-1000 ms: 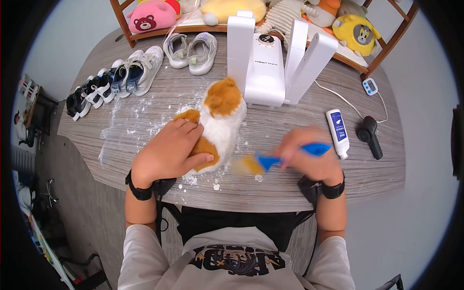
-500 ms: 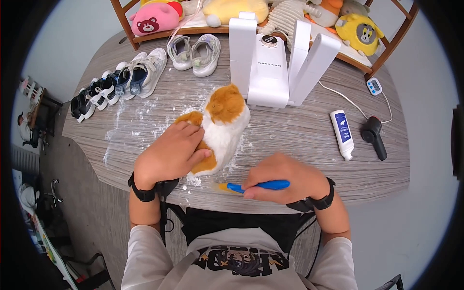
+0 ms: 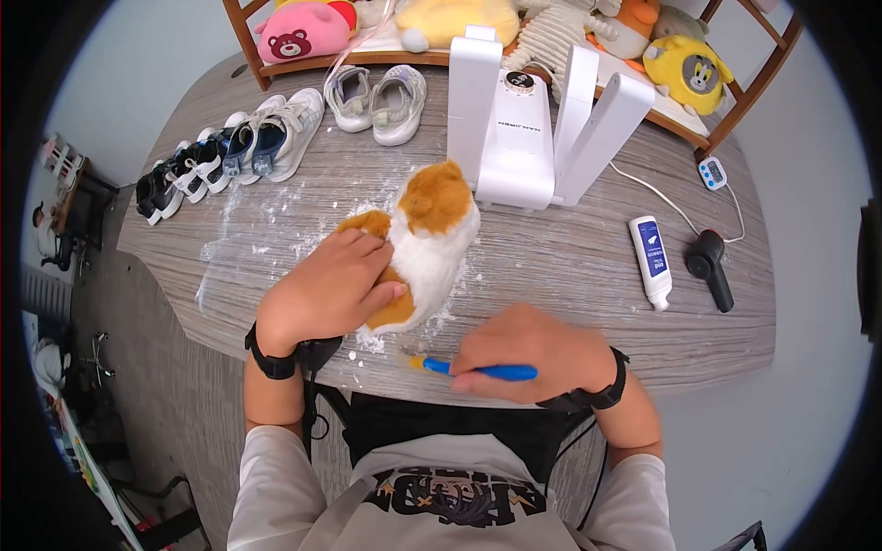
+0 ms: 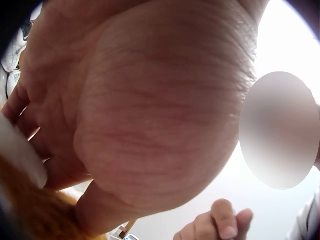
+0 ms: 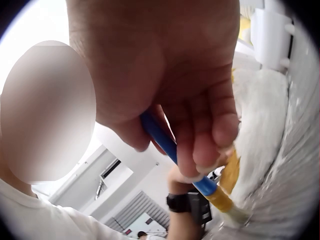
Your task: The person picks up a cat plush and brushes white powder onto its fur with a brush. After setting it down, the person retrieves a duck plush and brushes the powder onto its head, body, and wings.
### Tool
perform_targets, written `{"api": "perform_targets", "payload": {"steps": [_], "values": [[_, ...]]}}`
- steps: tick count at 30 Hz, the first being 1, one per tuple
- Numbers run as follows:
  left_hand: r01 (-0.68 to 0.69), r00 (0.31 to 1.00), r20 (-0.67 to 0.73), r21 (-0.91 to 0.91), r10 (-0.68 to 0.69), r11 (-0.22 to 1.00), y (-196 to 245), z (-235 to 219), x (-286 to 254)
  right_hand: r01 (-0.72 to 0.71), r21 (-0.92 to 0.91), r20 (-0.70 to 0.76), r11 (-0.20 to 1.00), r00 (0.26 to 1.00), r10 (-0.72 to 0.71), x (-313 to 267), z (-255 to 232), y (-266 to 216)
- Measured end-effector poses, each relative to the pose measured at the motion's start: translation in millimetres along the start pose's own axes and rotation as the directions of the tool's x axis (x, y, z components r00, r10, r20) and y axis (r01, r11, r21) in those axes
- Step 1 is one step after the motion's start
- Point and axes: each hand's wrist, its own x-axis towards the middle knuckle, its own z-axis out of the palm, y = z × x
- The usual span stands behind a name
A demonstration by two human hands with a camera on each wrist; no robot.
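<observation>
An orange-and-white plush toy [image 3: 436, 248] lies on the table amid scattered white powder. My left hand [image 3: 326, 285] holds its orange side, thumb toward the front and fingers over the back. Up close in the left wrist view, the thumb meets orange fur [image 4: 35, 210]. My right hand [image 3: 524, 354] grips a blue-handled brush [image 3: 501, 372] in front of the toy. Seen from the right wrist, the pale bristles [image 5: 234, 216] point down at the powdery tabletop, and the fingers wrap the blue handle.
Behind the toy stands a white shoe dryer [image 3: 519, 138] with upright arms. Several shoes [image 3: 276, 138] line the back left. To the right are a white bottle [image 3: 650, 262], a black handheld device [image 3: 709, 271] and a small timer [image 3: 712, 173]. A wooden shelf [image 3: 703, 140] bears plush toys.
My right hand brought the brush left and toward the table's front edge, then slightly farther left. The left hand stays on the plush toy. The camera view shifted a little.
</observation>
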Motion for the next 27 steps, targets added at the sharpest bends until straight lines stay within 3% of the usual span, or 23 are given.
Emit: {"api": "perform_targets", "payload": {"steps": [1, 2, 4, 5, 7, 11, 13, 14, 16, 20, 22, 23, 25, 27], "values": [[0.002, 1.000, -0.001, -0.006, -0.002, 1.000, -0.3, -0.2, 0.4, -0.023, 0.058, 0.095, 0.998, 0.995, 0.018, 0.1, -0.5, -2.1], [0.001, 1.000, 0.000, -0.003, -0.001, 1.000, -1.2, -0.7, 1.0, -0.022, 0.058, 0.092, 0.998, 0.996, 0.016, -1.4, -3.5, -0.8], [-0.004, 1.000, -0.006, -0.019, 0.004, 1.000, -2.5, 0.4, 0.0, 0.089, 0.064, -0.268, 0.994, 0.961, -0.069, -8.0, -14.4, 3.8], [-0.004, 1.000, -0.005, -0.021, 0.004, 1.000, -2.2, 0.6, -0.3, 0.087, 0.065, -0.267, 0.994, 0.961, -0.067, -10.7, -18.8, 5.5], [0.019, 1.000, 0.023, -0.022, -0.018, 1.000, -1.2, -1.2, 1.3, -0.187, -0.027, -0.486, 0.982, 0.861, 0.150, -14.4, -26.4, 8.1], [0.040, 0.997, 0.068, -0.005, -0.040, 0.999, 0.1, -2.1, 3.3, -0.035, 0.012, -0.438, 0.999, 0.898, 0.037, -0.3, -2.2, 18.1], [-0.068, 0.994, -0.090, 0.000, 0.068, 0.998, -5.7, 5.3, 0.3, -0.008, -0.090, -0.249, 0.996, 0.968, -0.015, 2.9, 4.3, 8.8], [-0.066, 0.994, -0.090, 0.001, 0.065, 0.998, -6.4, 6.1, 0.1, -0.006, -0.089, -0.248, 0.996, 0.969, -0.016, 1.7, 3.3, 8.7], [-0.076, 0.993, -0.094, -0.014, 0.074, 0.997, -8.0, 6.2, -0.2, -0.021, 0.138, -0.199, 0.990, 0.979, 0.049, -4.5, -1.2, 9.3], [-0.054, 0.996, -0.074, -0.038, 0.051, 0.998, -6.8, 4.1, -0.8, -0.114, 0.009, -0.315, 0.993, 0.943, 0.111, -6.5, -8.3, 8.4], [-0.034, 0.999, -0.042, -0.053, 0.032, 0.998, -5.0, 1.1, 0.7, 0.023, 0.062, -0.264, 0.998, 0.964, -0.006, -1.4, -0.6, 12.2], [-0.034, 0.999, -0.041, -0.054, 0.032, 0.998, -5.2, 1.6, 0.8, 0.023, 0.063, -0.265, 0.998, 0.964, -0.005, 0.4, 5.3, 12.1], [-0.045, 0.997, -0.060, -0.035, 0.043, 0.998, -6.5, 3.5, 0.5, -0.019, 0.021, -0.108, 1.000, 0.994, 0.021, 3.9, 18.6, 10.1], [-0.047, 0.997, -0.064, -0.028, 0.045, 0.999, -6.9, 4.5, 0.3, 0.006, 0.047, -0.114, 0.999, 0.993, 0.000, 6.8, 23.1, 9.8]]}}
